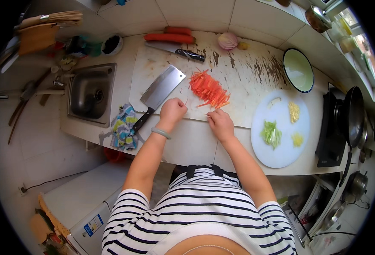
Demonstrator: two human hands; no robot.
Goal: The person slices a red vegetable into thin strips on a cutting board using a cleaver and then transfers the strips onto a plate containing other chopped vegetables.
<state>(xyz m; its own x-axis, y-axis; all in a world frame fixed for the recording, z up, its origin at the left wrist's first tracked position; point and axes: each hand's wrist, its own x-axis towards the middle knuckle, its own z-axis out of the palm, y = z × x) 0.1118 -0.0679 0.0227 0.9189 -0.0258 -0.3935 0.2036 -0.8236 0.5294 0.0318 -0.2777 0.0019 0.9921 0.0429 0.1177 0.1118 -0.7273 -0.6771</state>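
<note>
Between a cleaver [163,86] and a pile of carrot strips [208,90], my left hand [173,110] is at the front edge of a worn white board [181,67], with a thin carrot strip pinched in its fingers. My right hand [220,123] is just in front of the pile, fingertips together on what seems a tiny shred. The cleaver's black handle rests on a patterned cloth [124,127]. Farther back lie a second knife [190,54], whole carrots [170,38] and a peeled onion [227,41]. At the right, a round white board [279,159] holds shredded green vegetable and chopped yellowish pieces.
At the left is a steel sink [90,94]. A green enamel bowl [298,70] is at the back right, beside the round board. Beyond the board, a wok [354,116] sits on a black stove [329,140], its handle pointing towards the counter's front. A dark-filled container [112,44] stands behind the sink.
</note>
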